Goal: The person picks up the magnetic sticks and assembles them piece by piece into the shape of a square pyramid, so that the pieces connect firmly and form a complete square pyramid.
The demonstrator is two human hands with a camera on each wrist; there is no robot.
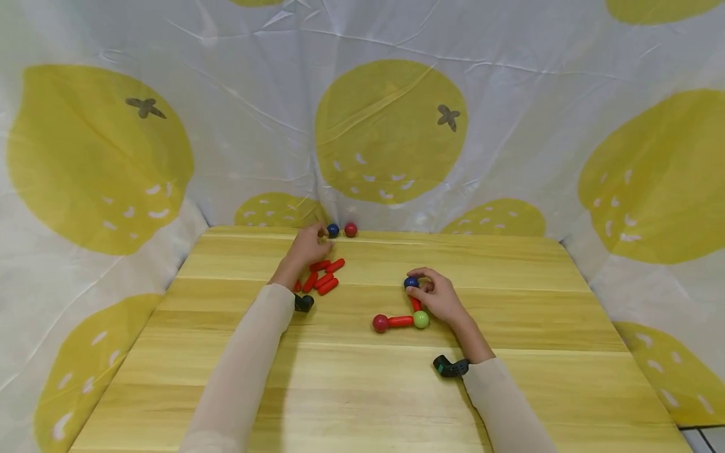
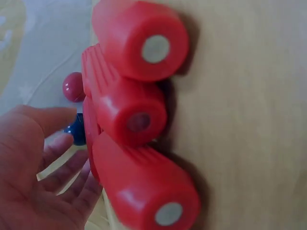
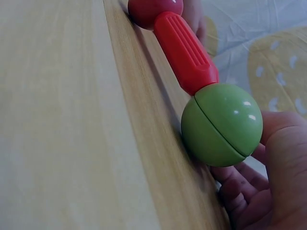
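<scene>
At the table's back edge my left hand (image 1: 308, 246) reaches toward a blue ball (image 1: 333, 230), its fingers parted; in the left wrist view nothing is plainly gripped. A dark pink ball (image 1: 351, 229) sits beside that one. My right hand (image 1: 443, 301) pinches another blue ball (image 1: 411, 282) between thumb and fingers. From it a red magnetic rod (image 1: 416, 304) runs to a green ball (image 3: 223, 125). A second red rod (image 3: 187, 55) joins the green ball to a dark pink ball (image 1: 381, 323), making a bent chain. The right wrist view hides the held blue ball.
Several loose red rods (image 1: 327, 286) lie in a cluster below the left hand, with pale discs on their ends. The wooden table (image 1: 351, 390) meets a lemon-print cloth (image 1: 391, 38) behind and at both sides. Each wrist wears a small black camera (image 1: 450, 366).
</scene>
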